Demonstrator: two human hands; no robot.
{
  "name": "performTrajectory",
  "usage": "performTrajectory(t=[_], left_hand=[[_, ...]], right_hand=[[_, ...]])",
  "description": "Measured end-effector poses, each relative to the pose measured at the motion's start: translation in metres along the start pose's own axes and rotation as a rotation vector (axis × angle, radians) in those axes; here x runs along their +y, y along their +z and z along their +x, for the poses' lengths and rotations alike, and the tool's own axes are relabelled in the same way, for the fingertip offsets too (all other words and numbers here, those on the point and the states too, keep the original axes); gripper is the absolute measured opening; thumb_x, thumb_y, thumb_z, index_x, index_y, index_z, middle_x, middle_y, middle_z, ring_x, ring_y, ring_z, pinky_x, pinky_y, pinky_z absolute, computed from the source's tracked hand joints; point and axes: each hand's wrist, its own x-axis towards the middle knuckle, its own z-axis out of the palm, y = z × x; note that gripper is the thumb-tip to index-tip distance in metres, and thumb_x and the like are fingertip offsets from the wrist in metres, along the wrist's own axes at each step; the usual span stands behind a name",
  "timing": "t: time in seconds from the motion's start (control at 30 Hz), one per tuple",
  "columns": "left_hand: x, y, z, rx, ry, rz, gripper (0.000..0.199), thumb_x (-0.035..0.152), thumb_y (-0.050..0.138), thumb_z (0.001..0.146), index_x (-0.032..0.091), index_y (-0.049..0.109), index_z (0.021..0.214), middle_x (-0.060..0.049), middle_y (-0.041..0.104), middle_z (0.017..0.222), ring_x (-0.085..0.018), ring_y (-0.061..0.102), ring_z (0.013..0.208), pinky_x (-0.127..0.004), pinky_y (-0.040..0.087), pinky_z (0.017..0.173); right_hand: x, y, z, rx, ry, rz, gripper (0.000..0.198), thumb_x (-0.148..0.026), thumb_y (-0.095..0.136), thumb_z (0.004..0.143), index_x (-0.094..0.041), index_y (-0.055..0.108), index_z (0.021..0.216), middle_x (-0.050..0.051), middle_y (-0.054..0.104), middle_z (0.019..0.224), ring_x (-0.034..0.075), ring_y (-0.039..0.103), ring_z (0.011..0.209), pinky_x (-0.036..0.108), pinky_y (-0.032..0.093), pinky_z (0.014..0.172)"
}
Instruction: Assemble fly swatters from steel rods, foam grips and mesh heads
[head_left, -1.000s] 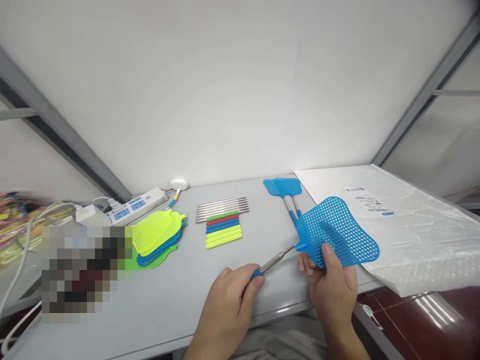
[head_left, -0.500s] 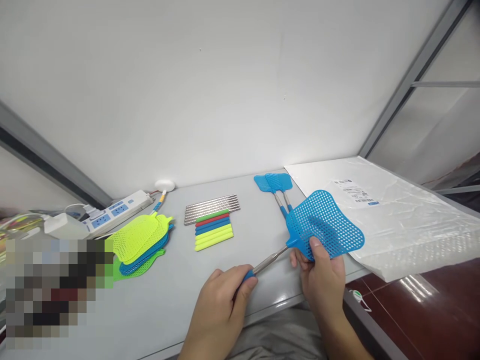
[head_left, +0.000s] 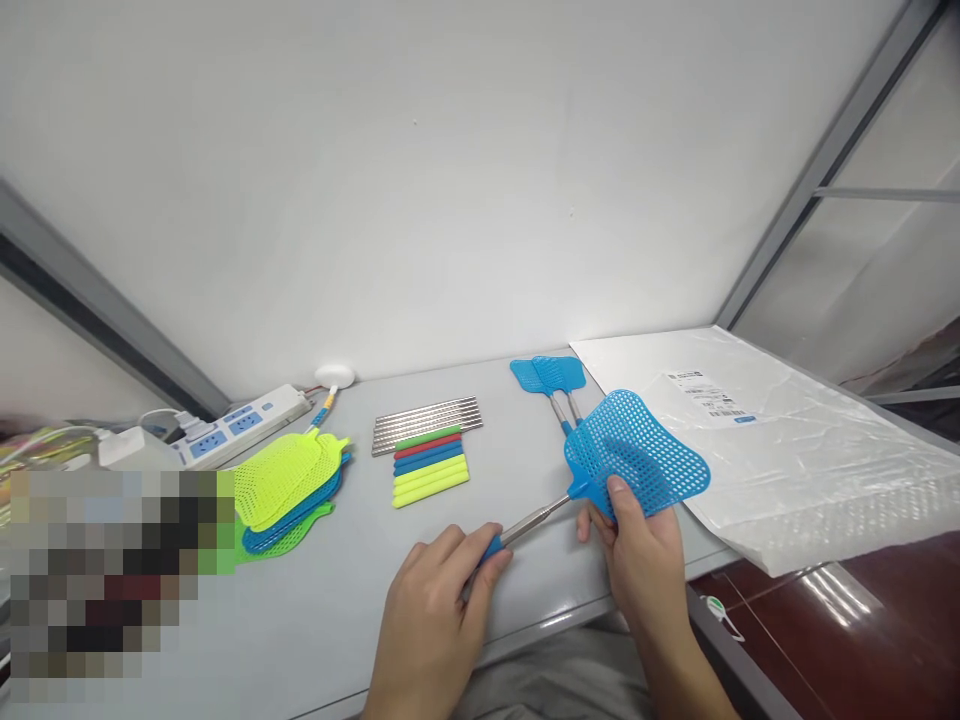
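A blue fly swatter [head_left: 611, 450] is held aslant right of centre — the left hand [head_left: 442, 600], lower centre, is wrapped round its blue handle [head_left: 491, 548], and the right hand [head_left: 646, 545] pinches its mesh head [head_left: 652, 450] between thumb and fingers. Mid-frame lie metal rods [head_left: 421, 422] and coloured grip sleeves [head_left: 430, 466]; at left, a pile of loose swatter heads [head_left: 289, 480] in yellow, blue and green.

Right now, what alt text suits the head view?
Left hand grips a blue fly swatter by its handle, right hand holds its mesh head; metal rods, coloured tubes and two more swatters lie on the grey table.
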Motion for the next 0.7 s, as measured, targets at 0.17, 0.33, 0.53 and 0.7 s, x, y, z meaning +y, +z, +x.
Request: performTrajectory(t=[0.17,0.33,0.53,0.7], left_hand=[[0.002,-0.001,0.001,-0.021,-0.004,-0.007,0.026,0.038,0.048,0.098,0.026,0.068,0.111,-0.001,0.067,0.081,-0.018,0.061,0.07,-0.031,0.048,0.065],[0.004,-0.004,0.002,-0.063,0.004,-0.041,0.028,0.036,0.044,0.1,0.024,0.067,0.111,-0.003,0.071,0.085,-0.018,0.062,0.07,-0.031,0.048,0.068],[0.005,-0.005,0.002,-0.092,0.028,-0.062,0.025,0.031,0.042,0.101,0.022,0.065,0.108,-0.003,0.074,0.092,-0.018,0.064,0.071,-0.033,0.047,0.067],[0.007,-0.005,0.003,-0.088,0.03,-0.042,0.023,0.029,0.043,0.1,0.022,0.064,0.106,0.0,0.075,0.091,-0.017,0.062,0.067,-0.033,0.047,0.065]], right_hand=[[-0.005,0.003,-0.001,-0.025,0.0,-0.004,0.021,-0.039,0.069,0.085,-0.021,0.058,0.088,-0.005,0.052,0.073,0.008,0.046,0.051,0.024,0.045,0.042],[-0.01,0.005,-0.003,-0.055,0.033,0.028,0.024,-0.039,0.07,0.084,-0.021,0.054,0.085,-0.007,0.047,0.067,0.007,0.039,0.048,0.023,0.043,0.04],[-0.012,0.001,-0.001,-0.111,0.032,0.028,0.024,-0.037,0.07,0.085,-0.022,0.052,0.079,-0.009,0.04,0.06,0.007,0.033,0.046,0.023,0.044,0.041],[-0.011,-0.001,0.0,-0.142,0.046,0.042,0.023,-0.036,0.07,0.084,-0.022,0.052,0.078,-0.009,0.037,0.059,0.007,0.031,0.046,0.023,0.043,0.041]])
